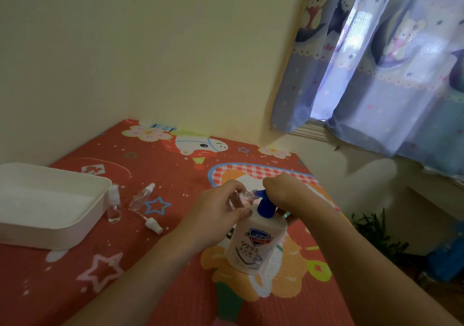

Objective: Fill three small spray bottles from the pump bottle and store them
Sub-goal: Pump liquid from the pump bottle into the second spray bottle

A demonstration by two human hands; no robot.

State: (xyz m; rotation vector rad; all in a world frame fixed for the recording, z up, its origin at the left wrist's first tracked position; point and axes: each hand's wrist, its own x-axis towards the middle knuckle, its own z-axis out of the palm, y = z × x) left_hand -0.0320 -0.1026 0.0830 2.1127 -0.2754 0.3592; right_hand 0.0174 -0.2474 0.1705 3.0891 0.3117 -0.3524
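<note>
**Small bottle held sideways at the pump spout**

At lower center of the frame, a white pump bottle with a blue pump head stood upright on a red cartoon-print mat. The left hand pinched 1 open small spray bottle, its long axis nearly horizontal and its mouth pointing right, touching the spout tip. The right hand rested with curled fingers on top of the pump head, nearer to it than the left, apparently ready to press.

At middle left, 1 capped spray bottle stood upright just beside a white tray; another lay tilted on the mat near a loose white sprayer cap.
</note>
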